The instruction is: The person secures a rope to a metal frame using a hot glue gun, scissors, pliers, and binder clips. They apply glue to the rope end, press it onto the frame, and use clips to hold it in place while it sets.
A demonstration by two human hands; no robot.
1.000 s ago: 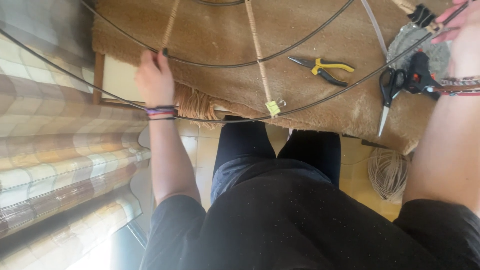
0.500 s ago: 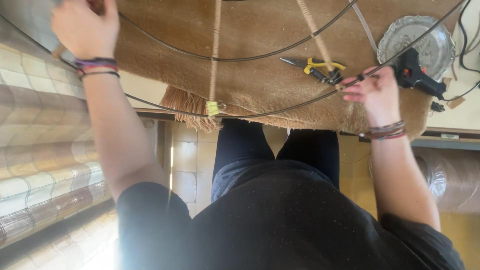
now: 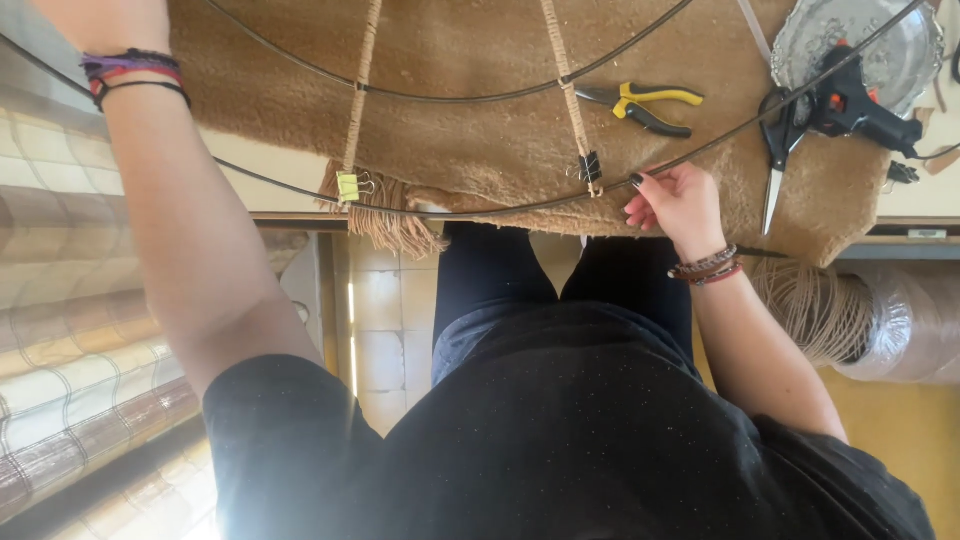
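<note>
The wire hoop [image 3: 480,212] has turned, bringing its black clip [image 3: 590,166] beside the right hand [image 3: 675,203], fingers pinching the rim to steady it; left hand [image 3: 105,20] mostly out of view, grip unclear.

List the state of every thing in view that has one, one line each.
outer wire hoop: flat on the rug, pinched by the right hand
black binder clip: clamped on
yellow binder clip: clamped on
pliers: closed, lying loose
scissors: closed
left hand: mostly out of frame

Table [image 3: 915,200] bears a brown fleece cover [image 3: 480,130]; on it pliers [image 3: 645,105], scissors [image 3: 775,150], wire hoops [image 3: 450,98]
</note>
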